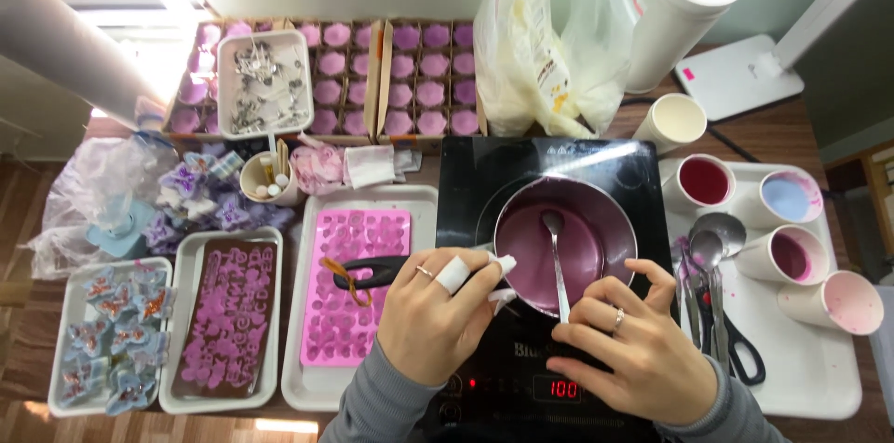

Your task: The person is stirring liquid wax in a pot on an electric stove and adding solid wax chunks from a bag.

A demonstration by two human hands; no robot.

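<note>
Pan (596, 210) handle half hidden under clamped left hand (433, 308) — right hand (633, 350) pinches spoon (557, 261), its bowl sunk in purple liquid.

Pan handle (372, 270): black, its inner end hidden under the left hand (436, 313).
Spoon (556, 257): lower stem covered by the right hand (633, 350).
Cooktop (549, 219): front edge cut off at bottom of frame.
White tub (265, 84), upper left: small metal bits, too small to tell.
Scissors (740, 350): blades hidden among utensils.
Forearms: cut off at bottom edge.
</note>
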